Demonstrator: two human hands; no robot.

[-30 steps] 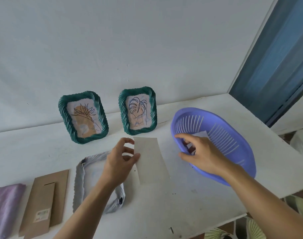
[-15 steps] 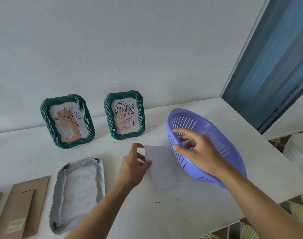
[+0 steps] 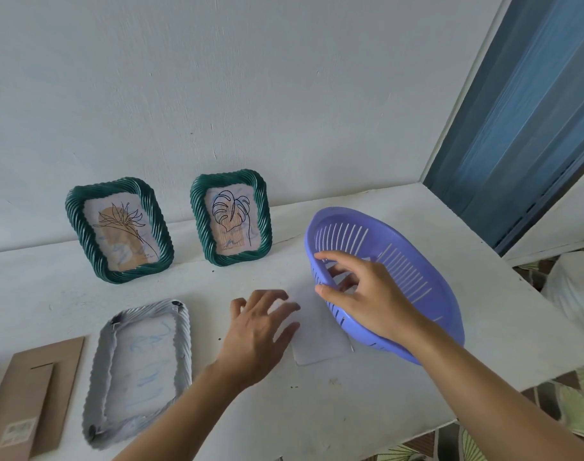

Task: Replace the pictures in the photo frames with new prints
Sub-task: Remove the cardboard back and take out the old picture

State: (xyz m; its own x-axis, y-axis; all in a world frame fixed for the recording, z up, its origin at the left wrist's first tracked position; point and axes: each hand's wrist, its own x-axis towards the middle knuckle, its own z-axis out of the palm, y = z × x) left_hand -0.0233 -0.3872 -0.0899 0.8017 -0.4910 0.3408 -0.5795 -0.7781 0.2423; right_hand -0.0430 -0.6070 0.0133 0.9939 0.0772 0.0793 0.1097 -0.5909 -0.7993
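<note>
Two green twisted-rim photo frames [image 3: 117, 227] [image 3: 230, 217] stand against the wall, each holding a leaf drawing. A third frame [image 3: 141, 371] lies face down, its back open. A pale sheet [image 3: 320, 347] lies flat on the table beside the purple slotted basket [image 3: 417, 261]. My left hand [image 3: 260, 327] is over the sheet's left edge with fingers spread, gripping nothing. My right hand [image 3: 367, 297] reaches over the basket's near rim, fingers loosely bent inside and thumb outside. A white print [image 3: 347, 282] shows between those fingers.
The brown cardboard frame backing [image 3: 34, 394] with its stand lies at the far left. The white table's front edge [image 3: 383, 437] runs close below my arms. A blue door [image 3: 533, 128] stands at the right, with leaf-patterned floor below.
My left hand lowered the pale sheet flat onto the table and let go of it. My right hand stayed at the basket's rim, fingers opening slightly.
</note>
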